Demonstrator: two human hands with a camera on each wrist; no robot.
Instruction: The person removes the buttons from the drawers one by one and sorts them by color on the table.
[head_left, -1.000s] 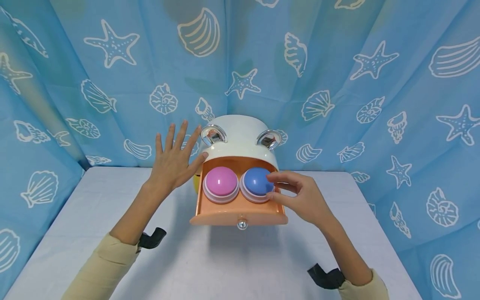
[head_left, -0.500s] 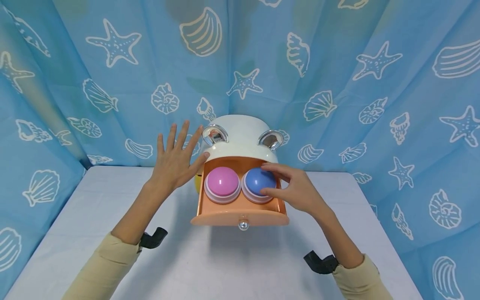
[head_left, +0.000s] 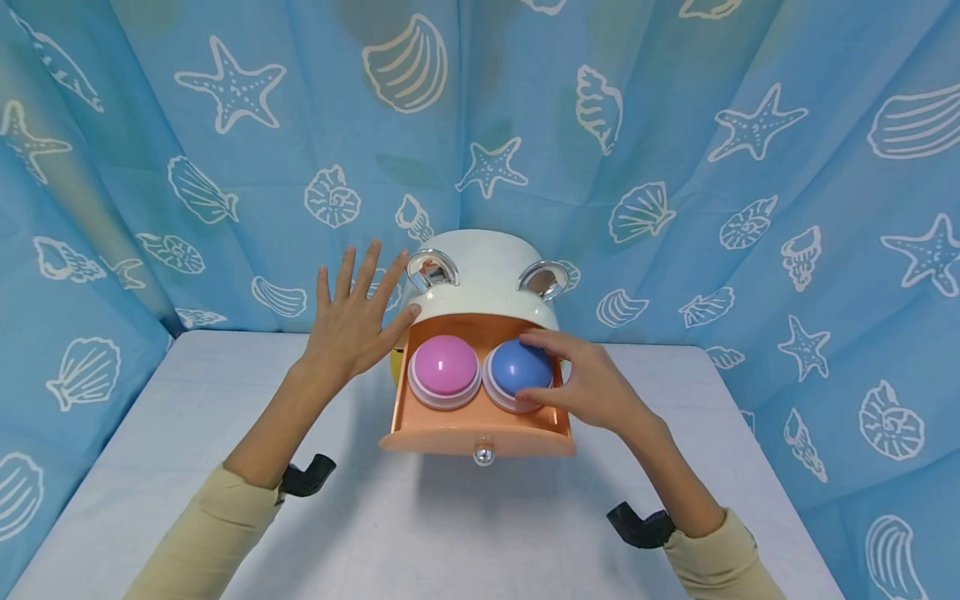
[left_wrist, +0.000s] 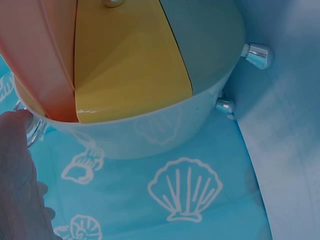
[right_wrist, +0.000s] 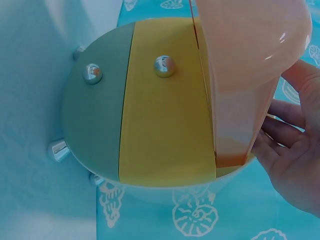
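Observation:
A white round cabinet (head_left: pixel 480 267) with chrome ears stands on the table. Its orange top drawer (head_left: pixel 476 433) is pulled out toward me. A pink dome (head_left: pixel 444 367) and a blue dome (head_left: pixel 517 365) sit side by side in it. My right hand (head_left: pixel 555 371) grips the blue dome, with its index finger over the far side and its thumb on the near rim. My left hand (head_left: pixel 352 321) lies flat with straight fingers against the cabinet's left side, thumb at the drawer opening's corner. The right wrist view shows the orange drawer (right_wrist: pixel 250 65) from below, beside my right hand (right_wrist: pixel 290 165).
Below the orange drawer are a shut yellow drawer (right_wrist: pixel 165 110) and a shut green drawer (right_wrist: pixel 95 110), each with a chrome knob. The cabinet stands on chrome feet (left_wrist: pixel 257 55). The white table (head_left: pixel 450 533) is enclosed by a blue seashell curtain (head_left: pixel 675 167).
My right hand has slid from the blue dome's right side to wrap round it, thumb now on the near rim. The left hand and the drawer have stayed put.

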